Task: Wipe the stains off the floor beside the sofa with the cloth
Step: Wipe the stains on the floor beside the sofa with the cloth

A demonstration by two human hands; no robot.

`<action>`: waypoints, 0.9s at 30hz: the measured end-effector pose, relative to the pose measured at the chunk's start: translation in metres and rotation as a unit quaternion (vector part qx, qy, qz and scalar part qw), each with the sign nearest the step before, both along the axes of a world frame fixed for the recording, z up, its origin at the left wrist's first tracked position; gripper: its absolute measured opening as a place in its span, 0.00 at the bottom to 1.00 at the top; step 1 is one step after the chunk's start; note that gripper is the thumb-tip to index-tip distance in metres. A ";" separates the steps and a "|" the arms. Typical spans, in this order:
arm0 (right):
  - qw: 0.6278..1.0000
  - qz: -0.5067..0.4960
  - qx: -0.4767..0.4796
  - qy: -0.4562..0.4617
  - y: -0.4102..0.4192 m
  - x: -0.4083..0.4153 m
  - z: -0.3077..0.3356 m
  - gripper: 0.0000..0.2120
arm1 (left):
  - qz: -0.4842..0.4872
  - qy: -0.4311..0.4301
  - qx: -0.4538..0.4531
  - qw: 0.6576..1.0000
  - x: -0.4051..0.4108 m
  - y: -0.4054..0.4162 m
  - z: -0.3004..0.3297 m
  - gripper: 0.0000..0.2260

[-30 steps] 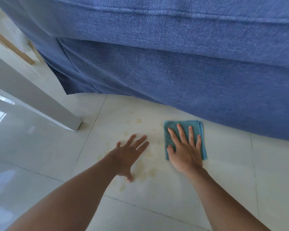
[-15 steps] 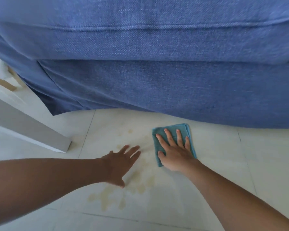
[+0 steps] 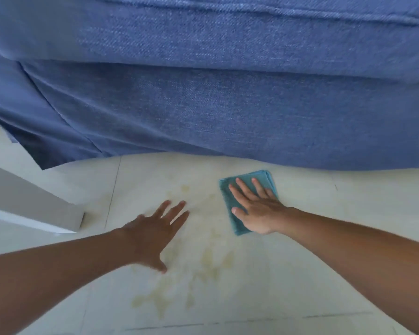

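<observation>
far: blue sofa (image 3: 228, 112) blocks whole width | left: grey furniture base (image 3: 34, 209) on floor | near/right: bare floor tiles (image 3: 324, 274) open

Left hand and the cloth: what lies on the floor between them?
Head view: pale tile with faint yellowish stains between the left hand and the teal cloth; no objects.

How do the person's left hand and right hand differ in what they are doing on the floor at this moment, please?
The right hand presses flat on the folded teal cloth; the left hand lies bare on the floor tile, holding nothing. The right hand sits nearer the blue sofa, beside the yellowish stains; the left hand rests at the stains' left edge. The left hand looks blurred, the right sharp. Both are open, palms down, fingers spread.
</observation>
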State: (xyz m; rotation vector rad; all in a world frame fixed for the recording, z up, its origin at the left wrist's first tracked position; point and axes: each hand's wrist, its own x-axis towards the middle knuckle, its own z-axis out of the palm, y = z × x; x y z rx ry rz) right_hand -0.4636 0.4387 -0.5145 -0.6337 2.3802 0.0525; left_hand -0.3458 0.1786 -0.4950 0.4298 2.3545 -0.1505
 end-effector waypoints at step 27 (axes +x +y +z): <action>0.976 -0.027 -0.139 0.163 -0.133 0.067 -0.040 0.31 | 0.057 -0.010 0.000 0.998 0.030 -0.056 -0.001 0.64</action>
